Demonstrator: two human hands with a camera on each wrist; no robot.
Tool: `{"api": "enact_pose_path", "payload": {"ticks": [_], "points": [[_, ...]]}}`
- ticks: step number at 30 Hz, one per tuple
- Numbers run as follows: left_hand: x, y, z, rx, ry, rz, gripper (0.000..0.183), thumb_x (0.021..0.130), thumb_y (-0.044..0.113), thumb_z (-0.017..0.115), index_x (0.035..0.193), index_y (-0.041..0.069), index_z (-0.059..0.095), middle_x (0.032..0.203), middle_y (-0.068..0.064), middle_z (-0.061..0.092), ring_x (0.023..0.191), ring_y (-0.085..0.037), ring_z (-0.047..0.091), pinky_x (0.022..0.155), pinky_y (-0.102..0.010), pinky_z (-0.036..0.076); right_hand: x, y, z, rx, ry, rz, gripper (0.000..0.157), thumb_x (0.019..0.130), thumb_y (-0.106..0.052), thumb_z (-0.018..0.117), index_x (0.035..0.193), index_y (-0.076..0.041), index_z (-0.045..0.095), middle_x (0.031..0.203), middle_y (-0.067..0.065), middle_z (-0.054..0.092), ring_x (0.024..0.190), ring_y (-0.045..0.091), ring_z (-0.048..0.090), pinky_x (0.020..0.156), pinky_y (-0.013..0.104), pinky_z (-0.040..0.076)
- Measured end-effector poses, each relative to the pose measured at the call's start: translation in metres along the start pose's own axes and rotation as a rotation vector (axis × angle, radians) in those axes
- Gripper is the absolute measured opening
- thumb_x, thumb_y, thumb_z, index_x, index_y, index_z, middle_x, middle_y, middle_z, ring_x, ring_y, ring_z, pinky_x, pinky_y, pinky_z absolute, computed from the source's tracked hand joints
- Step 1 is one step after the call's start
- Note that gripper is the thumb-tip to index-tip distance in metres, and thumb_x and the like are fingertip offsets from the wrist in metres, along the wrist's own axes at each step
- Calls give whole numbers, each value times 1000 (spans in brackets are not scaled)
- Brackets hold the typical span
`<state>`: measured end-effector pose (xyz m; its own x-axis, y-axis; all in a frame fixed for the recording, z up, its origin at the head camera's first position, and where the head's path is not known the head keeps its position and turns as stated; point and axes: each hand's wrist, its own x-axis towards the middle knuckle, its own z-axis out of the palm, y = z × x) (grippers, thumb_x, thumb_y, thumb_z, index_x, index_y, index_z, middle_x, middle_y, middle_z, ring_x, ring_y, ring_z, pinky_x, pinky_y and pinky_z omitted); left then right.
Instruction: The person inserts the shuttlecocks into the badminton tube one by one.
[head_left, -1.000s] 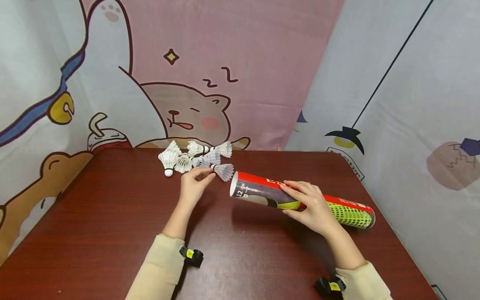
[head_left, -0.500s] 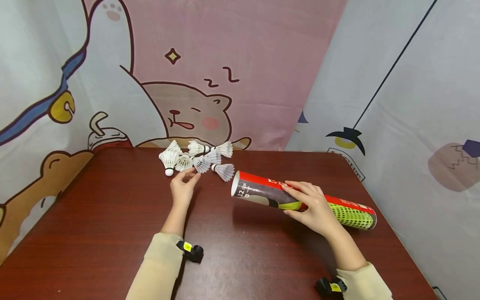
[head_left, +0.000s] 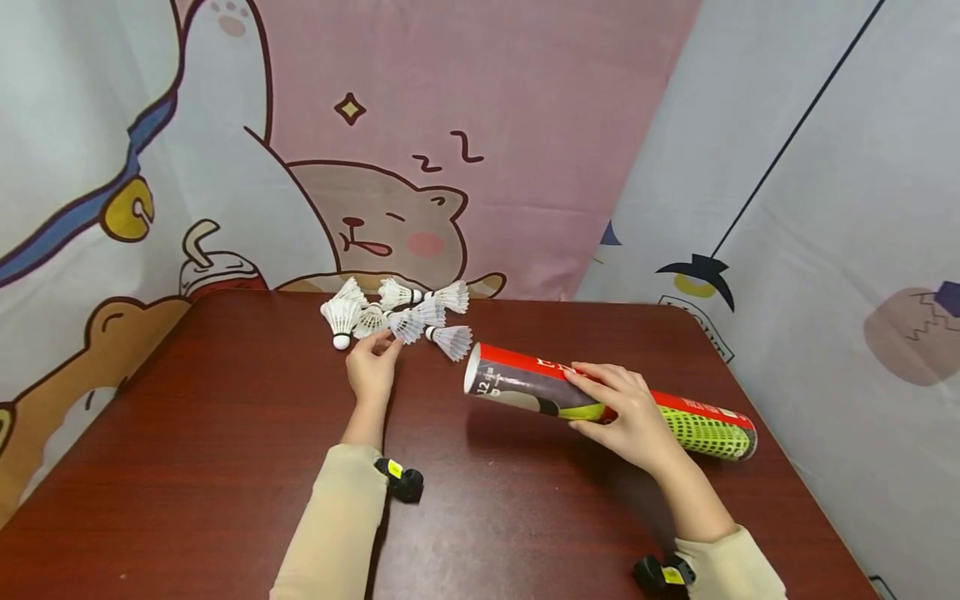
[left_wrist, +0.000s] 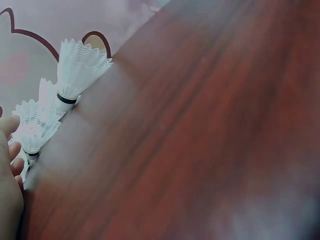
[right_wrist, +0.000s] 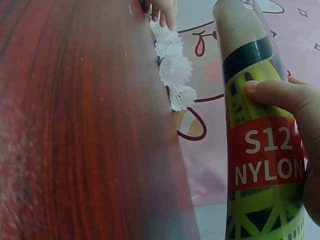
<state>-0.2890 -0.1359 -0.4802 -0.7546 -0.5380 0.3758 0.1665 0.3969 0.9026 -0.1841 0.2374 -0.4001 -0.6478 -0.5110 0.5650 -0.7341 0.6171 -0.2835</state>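
Several white shuttlecocks lie grouped at the far edge of the table. My left hand (head_left: 372, 367) is at the near side of the group, with bent fingers at the base of one shuttlecock (head_left: 406, 326); whether they pinch it is hidden. In the left wrist view, the hand (left_wrist: 9, 175) is beside shuttlecock feathers (left_wrist: 37, 122). Just right of the group lies a separate shuttlecock (head_left: 452, 342). My right hand (head_left: 626, 414) grips the red, grey and green shuttlecock tube (head_left: 517, 382) round its middle. The tube's open end points left, raised towards the shuttlecocks. "S12 NYLON" shows on the tube (right_wrist: 265, 150).
The brown table (head_left: 480, 517) has its far edge against a cloth backdrop (head_left: 555, 167) with cartoon animals. Black wrist cameras sit at the left (head_left: 401, 479) and right (head_left: 663, 575) sleeves.
My left hand has let go of the right-hand shuttlecock and shifted left to another in the group. That shuttlecock stays on the table. My right hand keeps the tube almost still.
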Motion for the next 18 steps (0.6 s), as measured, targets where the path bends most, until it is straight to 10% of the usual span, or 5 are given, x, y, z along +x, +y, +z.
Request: {"api": "enact_pose_path", "payload": {"ticks": [18], "points": [[7, 5, 8, 247, 4, -93, 24, 77, 29, 80, 97, 16, 77, 83, -2, 71, 79, -23, 64, 68, -45, 45, 0, -1, -1, 7, -9, 9, 81, 62, -15, 91, 136, -21, 57, 134, 6, 54, 119, 23, 45, 93, 47, 31]]}}
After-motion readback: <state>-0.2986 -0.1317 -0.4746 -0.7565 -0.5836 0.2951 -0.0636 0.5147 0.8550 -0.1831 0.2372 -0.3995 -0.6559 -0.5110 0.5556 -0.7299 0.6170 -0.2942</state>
